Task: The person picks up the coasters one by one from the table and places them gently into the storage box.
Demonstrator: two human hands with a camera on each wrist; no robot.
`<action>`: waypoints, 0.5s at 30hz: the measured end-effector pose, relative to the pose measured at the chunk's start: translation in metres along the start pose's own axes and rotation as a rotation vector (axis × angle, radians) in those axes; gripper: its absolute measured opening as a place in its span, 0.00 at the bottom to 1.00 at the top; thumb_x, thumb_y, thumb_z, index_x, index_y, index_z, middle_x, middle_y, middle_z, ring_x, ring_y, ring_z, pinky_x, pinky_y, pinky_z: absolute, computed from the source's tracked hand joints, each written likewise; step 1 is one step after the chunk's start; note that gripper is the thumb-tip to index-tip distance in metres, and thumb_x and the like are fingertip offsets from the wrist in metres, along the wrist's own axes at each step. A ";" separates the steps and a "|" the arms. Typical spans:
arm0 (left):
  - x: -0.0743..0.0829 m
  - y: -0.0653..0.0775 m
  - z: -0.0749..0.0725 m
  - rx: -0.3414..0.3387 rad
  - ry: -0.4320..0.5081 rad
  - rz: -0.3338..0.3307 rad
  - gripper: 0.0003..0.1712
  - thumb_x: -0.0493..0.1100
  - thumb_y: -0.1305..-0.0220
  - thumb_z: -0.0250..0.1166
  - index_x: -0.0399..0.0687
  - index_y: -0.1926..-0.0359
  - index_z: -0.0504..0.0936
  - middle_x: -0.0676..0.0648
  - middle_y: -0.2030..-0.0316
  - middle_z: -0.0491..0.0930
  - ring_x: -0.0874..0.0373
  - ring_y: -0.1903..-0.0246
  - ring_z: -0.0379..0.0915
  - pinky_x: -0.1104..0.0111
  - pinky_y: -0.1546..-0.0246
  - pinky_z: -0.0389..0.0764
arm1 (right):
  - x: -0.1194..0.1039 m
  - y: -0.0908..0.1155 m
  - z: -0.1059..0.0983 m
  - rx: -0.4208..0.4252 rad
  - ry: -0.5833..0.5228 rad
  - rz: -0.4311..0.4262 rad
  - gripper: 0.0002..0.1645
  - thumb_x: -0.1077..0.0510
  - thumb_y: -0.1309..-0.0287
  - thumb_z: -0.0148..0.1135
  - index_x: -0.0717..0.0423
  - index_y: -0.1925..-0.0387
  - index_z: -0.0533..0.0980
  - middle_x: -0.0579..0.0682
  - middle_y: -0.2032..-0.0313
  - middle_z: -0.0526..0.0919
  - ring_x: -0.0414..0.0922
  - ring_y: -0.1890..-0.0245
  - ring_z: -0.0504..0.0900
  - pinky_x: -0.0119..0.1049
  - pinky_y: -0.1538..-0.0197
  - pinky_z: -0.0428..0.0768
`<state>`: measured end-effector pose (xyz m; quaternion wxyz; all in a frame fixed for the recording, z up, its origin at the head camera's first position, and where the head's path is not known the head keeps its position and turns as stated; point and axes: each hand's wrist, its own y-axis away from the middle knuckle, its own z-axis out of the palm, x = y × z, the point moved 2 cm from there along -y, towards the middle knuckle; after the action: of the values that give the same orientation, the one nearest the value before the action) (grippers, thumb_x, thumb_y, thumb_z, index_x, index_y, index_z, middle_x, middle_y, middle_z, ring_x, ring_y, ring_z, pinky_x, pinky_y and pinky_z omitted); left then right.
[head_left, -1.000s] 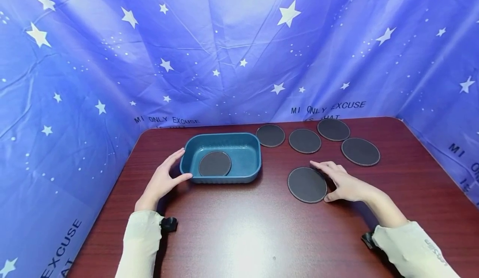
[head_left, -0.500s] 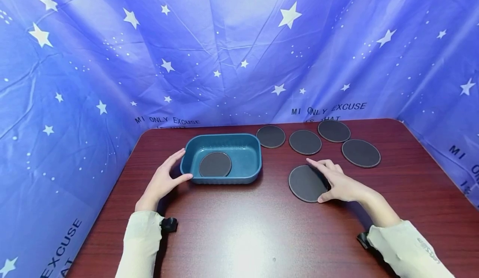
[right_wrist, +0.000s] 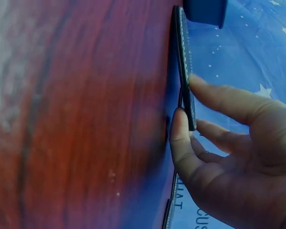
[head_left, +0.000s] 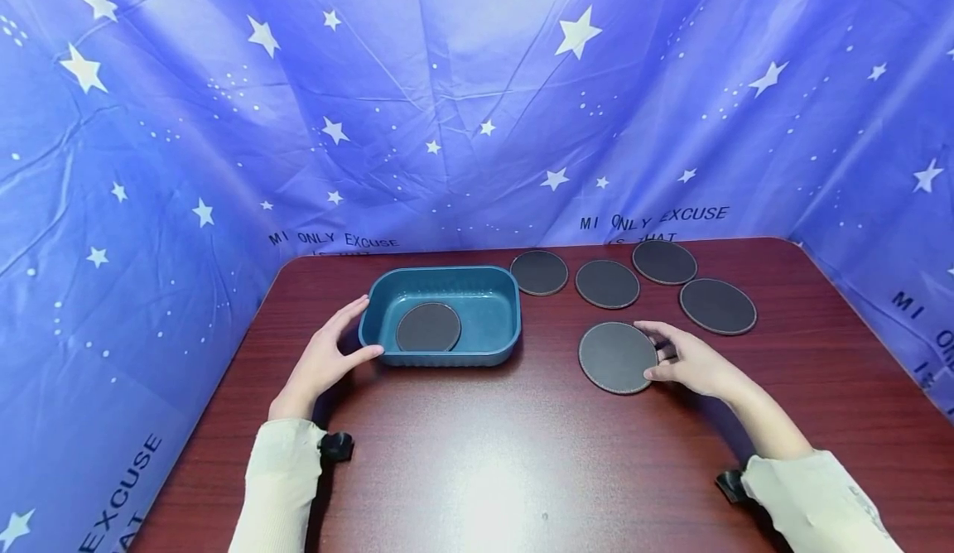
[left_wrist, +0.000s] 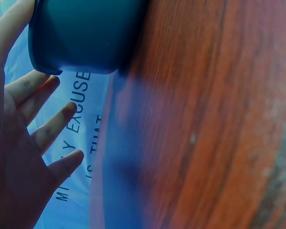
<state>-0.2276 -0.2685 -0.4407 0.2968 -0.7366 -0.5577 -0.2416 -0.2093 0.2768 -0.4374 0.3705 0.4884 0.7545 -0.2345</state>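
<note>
A round dark coaster [head_left: 617, 358] with a stitched rim is pinched at its right edge by my right hand [head_left: 693, 363]. In the right wrist view the coaster [right_wrist: 185, 62] appears edge-on, between thumb and index finger, raised off the table. My left hand [head_left: 320, 361] touches the left end of a teal rectangular bin [head_left: 440, 358], thumb at the front corner and fingers spread along the side. The left wrist view shows those fingers straight against the bin's wall [left_wrist: 86, 38]. One more dark coaster [head_left: 429, 327] lies inside the bin, toward its front left.
Several matching coasters lie toward the back of the brown wooden table [head_left: 417, 454]: one coaster [head_left: 539, 273] just right of the bin, others [head_left: 607, 284] farther right. A blue star-patterned curtain [head_left: 447, 106] closes off the back and sides.
My right hand has closed on the coaster's right edge and lifted it slightly off the table. The left hand and the bin have stayed put.
</note>
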 end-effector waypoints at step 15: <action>-0.002 -0.001 0.001 0.001 -0.006 -0.001 0.48 0.54 0.42 0.74 0.55 0.25 0.62 0.47 0.24 0.60 0.42 0.28 0.61 0.43 0.27 0.59 | 0.011 0.007 -0.004 -0.010 -0.517 0.121 0.30 0.67 0.34 0.59 0.65 0.32 0.65 0.42 0.54 0.79 0.34 0.59 0.85 0.31 0.54 0.86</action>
<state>-0.2292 -0.2687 -0.4422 0.2952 -0.7370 -0.5590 -0.2393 -0.2072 0.2884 -0.4437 0.5667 0.4546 0.6054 -0.3250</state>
